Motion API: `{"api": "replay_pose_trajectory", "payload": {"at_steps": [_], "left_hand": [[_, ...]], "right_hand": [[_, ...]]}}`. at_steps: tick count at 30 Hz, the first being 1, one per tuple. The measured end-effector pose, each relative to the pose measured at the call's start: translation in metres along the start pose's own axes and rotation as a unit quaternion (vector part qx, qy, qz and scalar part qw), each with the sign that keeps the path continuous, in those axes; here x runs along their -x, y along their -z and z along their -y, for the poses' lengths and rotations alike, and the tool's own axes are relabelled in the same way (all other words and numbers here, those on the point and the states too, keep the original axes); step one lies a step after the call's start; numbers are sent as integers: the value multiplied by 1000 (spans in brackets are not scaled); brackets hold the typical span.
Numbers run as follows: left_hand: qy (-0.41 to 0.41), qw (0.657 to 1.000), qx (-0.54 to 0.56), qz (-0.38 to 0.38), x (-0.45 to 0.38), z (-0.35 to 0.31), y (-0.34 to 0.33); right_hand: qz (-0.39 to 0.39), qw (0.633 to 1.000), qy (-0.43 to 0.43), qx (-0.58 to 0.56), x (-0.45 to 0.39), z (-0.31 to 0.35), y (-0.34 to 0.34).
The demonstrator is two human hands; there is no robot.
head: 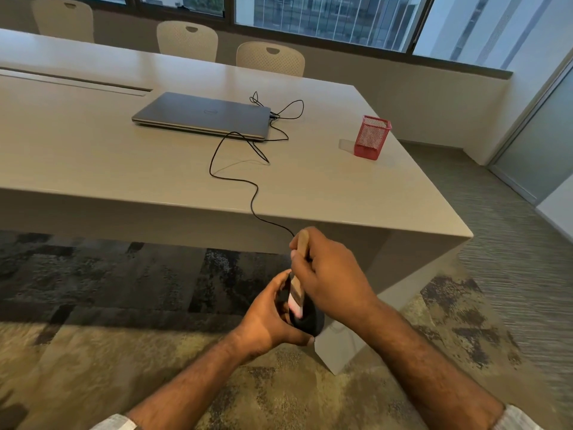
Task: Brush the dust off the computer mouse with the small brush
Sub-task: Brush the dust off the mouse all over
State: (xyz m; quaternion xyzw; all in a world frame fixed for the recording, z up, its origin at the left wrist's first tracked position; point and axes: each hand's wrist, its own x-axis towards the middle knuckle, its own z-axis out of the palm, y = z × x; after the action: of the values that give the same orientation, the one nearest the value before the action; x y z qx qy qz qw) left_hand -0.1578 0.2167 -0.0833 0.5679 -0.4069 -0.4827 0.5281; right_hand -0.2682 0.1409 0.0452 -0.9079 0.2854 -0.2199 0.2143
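- Position: the black corded computer mouse (pixel 305 321) is held in the air below and in front of the near edge of the long beige conference table (pixel 93 156), over the patterned carpet, not on the table.
- Left hand (pixel 266 318): wrapped around the mouse from the left and underneath, gripping it.
- Right hand (pixel 328 274): closed in a fist around the wooden handle of the small flat brush (pixel 296 293); the pale bristle end lies against the upper face of the mouse.
- Step in hand, as judged: sweeping the mouse surface. Stroke in one direction, away from the body, with light pressure so the bristles flex but do not splay.
- Keep the left grip firm and turn the mouse between strokes to present the button seams and the wheel; these are partly hidden here.
- Leave slack in the thin black cable (pixel 235 178), which runs over the table edge to the closed grey laptop (pixel 203 114); a pull could drag the laptop.
- Count: one mouse, one brush, one cable, one laptop, one red wire-mesh pen holder (pixel 372 137), one table, three cream perforated chairs (pixel 270 58) on the far side.
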Motion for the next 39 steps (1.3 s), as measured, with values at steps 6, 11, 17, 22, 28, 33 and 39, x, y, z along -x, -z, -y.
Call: {"api": "replay_pose_trajectory", "payload": {"at_steps": [6,11,17,22,28,33,39], "left_hand": [[10,1000,5,13,0,-2,2],[14,1000,12,0,-1,-1,7],[34,998,59,2,-5,0,17],[36,996,75,16,-8,3,20],[30,995,90,29,-10,0,18],[27,995,86,34,-9,0,15],[22,997,69,30,-10,0,15]], "right_hand": [[45,993,53,91,-12,2,4],[42,995,44,-79,-12,-11,19],[-22,978,5,-210,-6,-44,38],[-36,971,-35,-232,-1,-57,34],[-31,961,-59,-267,3,-58,30],[-32,982,-64,-175,-8,-62,25],[-118,984,-54,-120,-15,-53,20]]}}
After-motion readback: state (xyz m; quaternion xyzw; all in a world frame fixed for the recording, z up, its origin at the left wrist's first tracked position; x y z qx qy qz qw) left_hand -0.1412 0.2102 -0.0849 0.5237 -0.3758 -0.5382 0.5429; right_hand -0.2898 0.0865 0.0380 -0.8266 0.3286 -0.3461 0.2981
